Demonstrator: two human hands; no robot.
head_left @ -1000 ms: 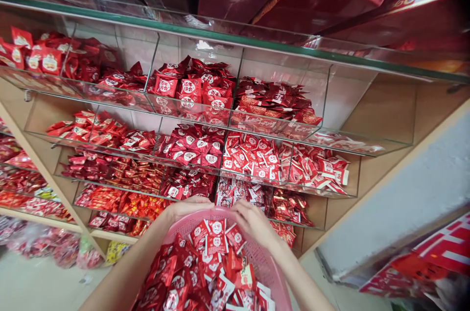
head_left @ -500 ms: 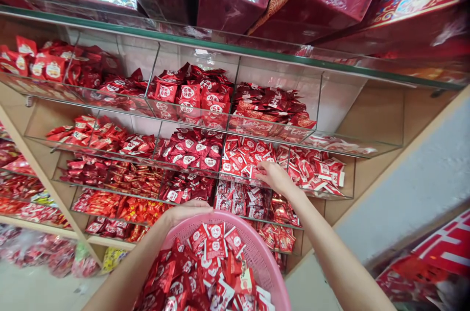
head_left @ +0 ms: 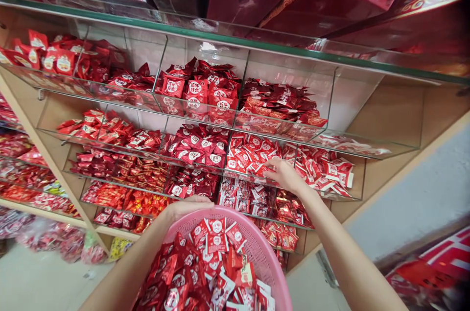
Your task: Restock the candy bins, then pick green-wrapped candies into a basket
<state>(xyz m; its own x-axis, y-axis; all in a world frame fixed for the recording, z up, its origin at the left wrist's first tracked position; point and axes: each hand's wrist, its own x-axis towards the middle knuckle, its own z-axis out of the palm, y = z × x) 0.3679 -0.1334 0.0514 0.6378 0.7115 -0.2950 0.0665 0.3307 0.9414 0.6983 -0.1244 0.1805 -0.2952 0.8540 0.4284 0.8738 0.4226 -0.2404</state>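
A second ago the right hand (head_left: pixel 285 176) was on the far rim of the pink basket (head_left: pixel 260 252), now it's off there and up over the red-and-white packets (head_left: pixel 244 152). The right forearm (head_left: pixel 341 242) has swung out too, well off the basket's right side. Also the glass shelves (head_left: pixel 227 38) sit a touch further right in view than half a second back.

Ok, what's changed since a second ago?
The right hand let go of the pink basket and moved up and forward to the shelved red packets; whether it grips one is unclear. The left hand still holds the basket; the packets inside look unchanged.
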